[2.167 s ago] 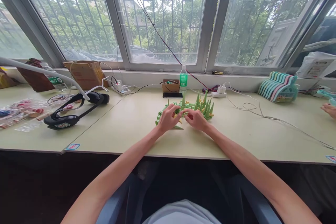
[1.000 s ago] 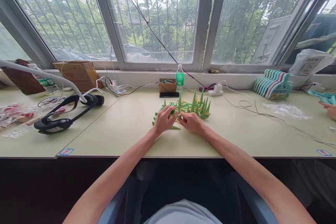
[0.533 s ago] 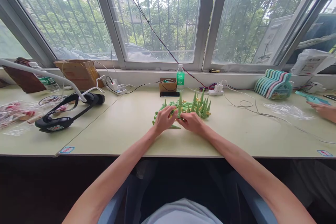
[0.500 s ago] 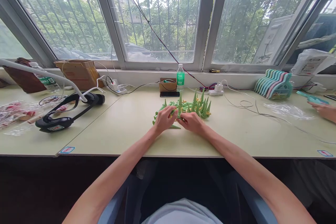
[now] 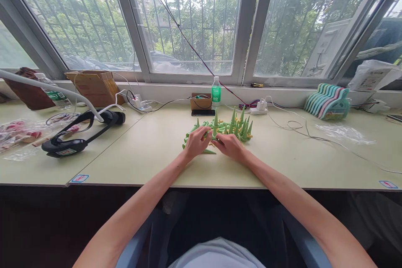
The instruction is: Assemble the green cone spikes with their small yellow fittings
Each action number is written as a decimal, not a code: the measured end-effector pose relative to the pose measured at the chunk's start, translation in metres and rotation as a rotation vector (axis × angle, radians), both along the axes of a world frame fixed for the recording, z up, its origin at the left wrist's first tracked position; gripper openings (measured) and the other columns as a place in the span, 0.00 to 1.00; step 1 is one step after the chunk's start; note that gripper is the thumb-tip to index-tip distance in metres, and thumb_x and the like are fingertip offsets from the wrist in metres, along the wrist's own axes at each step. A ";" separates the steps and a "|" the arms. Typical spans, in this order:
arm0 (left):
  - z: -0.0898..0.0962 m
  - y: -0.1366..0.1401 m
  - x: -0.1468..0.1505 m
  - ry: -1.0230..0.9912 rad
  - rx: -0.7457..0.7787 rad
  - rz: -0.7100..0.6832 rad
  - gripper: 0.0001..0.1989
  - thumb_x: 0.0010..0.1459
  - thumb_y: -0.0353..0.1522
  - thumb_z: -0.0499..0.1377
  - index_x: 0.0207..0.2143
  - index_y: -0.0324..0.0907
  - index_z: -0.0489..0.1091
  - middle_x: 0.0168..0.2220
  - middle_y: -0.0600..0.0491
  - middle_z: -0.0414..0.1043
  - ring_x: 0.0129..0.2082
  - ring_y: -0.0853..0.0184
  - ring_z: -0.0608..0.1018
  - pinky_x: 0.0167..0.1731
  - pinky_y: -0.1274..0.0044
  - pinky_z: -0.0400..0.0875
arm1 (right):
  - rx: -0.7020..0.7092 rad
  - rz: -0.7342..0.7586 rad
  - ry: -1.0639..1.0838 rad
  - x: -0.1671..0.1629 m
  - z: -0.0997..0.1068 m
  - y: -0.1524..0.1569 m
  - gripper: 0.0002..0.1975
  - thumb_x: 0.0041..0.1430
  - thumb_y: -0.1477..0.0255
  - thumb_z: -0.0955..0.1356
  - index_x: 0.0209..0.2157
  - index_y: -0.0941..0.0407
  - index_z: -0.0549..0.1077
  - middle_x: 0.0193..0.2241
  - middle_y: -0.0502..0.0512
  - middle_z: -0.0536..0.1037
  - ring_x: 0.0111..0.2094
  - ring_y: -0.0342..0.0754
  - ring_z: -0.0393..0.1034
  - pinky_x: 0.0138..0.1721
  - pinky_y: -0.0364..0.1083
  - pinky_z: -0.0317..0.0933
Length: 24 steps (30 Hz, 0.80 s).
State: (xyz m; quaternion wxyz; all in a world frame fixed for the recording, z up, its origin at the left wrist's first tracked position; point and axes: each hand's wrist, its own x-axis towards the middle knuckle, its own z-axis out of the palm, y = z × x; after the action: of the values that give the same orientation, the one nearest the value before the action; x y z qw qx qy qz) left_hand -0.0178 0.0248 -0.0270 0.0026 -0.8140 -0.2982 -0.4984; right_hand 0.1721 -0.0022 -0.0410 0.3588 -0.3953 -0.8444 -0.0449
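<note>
My left hand (image 5: 197, 141) is closed at the near left side of a cluster of green plastic pieces. Opposite it, my right hand (image 5: 231, 145) is closed too, its fingertips almost meeting those of my left. Between them rises a pointed green cone (image 5: 215, 120), upright; both hands' fingers are at its base, where the grip is partly hidden. More green cones (image 5: 243, 127) stand upright in a group just right of and behind my right hand, with small yellow bits low among them. One green cone (image 5: 210, 151) lies flat on the table below my fingertips.
Behind the pieces are a black phone (image 5: 203, 112), a small cardboard box (image 5: 201, 102) and a green-labelled bottle (image 5: 216, 92). A black headset (image 5: 67, 146) lies left. To the right are a white cable (image 5: 309, 134), clear plastic (image 5: 344, 133) and a row of pastel hangers (image 5: 328, 101).
Both of my hands stay almost in place, with the fingers shifting slightly at the cone's base. At the far right, another person's hand with a light blue item has left the view.
</note>
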 end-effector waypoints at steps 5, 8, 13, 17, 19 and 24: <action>0.000 0.000 0.001 0.010 0.005 -0.002 0.10 0.67 0.36 0.53 0.36 0.42 0.71 0.26 0.55 0.70 0.19 0.73 0.65 0.24 0.78 0.63 | 0.002 -0.014 0.012 0.001 -0.001 0.002 0.19 0.70 0.59 0.59 0.29 0.55 0.68 0.20 0.50 0.70 0.20 0.43 0.60 0.26 0.43 0.49; 0.000 0.000 0.001 0.015 0.005 -0.006 0.10 0.67 0.35 0.53 0.35 0.42 0.71 0.26 0.55 0.70 0.19 0.73 0.65 0.24 0.78 0.63 | 0.012 -0.028 0.026 0.001 -0.001 0.002 0.19 0.71 0.58 0.59 0.32 0.55 0.70 0.21 0.51 0.71 0.21 0.43 0.63 0.27 0.42 0.49; 0.000 0.001 0.001 0.017 0.007 -0.002 0.10 0.67 0.35 0.53 0.35 0.42 0.71 0.26 0.55 0.70 0.20 0.73 0.65 0.25 0.78 0.63 | 0.023 -0.030 0.048 0.001 0.000 0.001 0.20 0.71 0.58 0.59 0.35 0.55 0.73 0.22 0.52 0.73 0.21 0.43 0.64 0.27 0.42 0.51; -0.001 0.002 0.001 0.011 -0.019 0.001 0.10 0.67 0.35 0.53 0.35 0.42 0.71 0.28 0.55 0.71 0.19 0.73 0.65 0.25 0.78 0.64 | 0.044 -0.062 0.081 0.000 0.001 0.002 0.20 0.70 0.56 0.60 0.36 0.56 0.74 0.23 0.53 0.75 0.22 0.44 0.65 0.28 0.42 0.53; -0.002 0.002 0.000 0.010 -0.041 0.002 0.10 0.67 0.35 0.53 0.35 0.42 0.71 0.28 0.55 0.72 0.19 0.73 0.65 0.25 0.79 0.64 | 0.063 -0.076 0.105 0.000 0.000 0.003 0.20 0.69 0.56 0.61 0.36 0.57 0.74 0.24 0.55 0.77 0.22 0.44 0.66 0.29 0.42 0.54; -0.002 0.002 0.000 0.015 -0.055 -0.007 0.09 0.66 0.34 0.53 0.34 0.42 0.70 0.29 0.55 0.72 0.20 0.73 0.66 0.26 0.78 0.64 | 0.109 -0.087 0.111 0.001 -0.003 0.007 0.20 0.69 0.56 0.62 0.33 0.56 0.73 0.27 0.56 0.79 0.24 0.44 0.68 0.28 0.42 0.54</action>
State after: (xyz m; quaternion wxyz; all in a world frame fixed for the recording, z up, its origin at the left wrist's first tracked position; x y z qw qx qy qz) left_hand -0.0177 0.0266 -0.0294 -0.0193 -0.8185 -0.3089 -0.4840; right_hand 0.1733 0.0045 -0.0436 0.4236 -0.4133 -0.8016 -0.0845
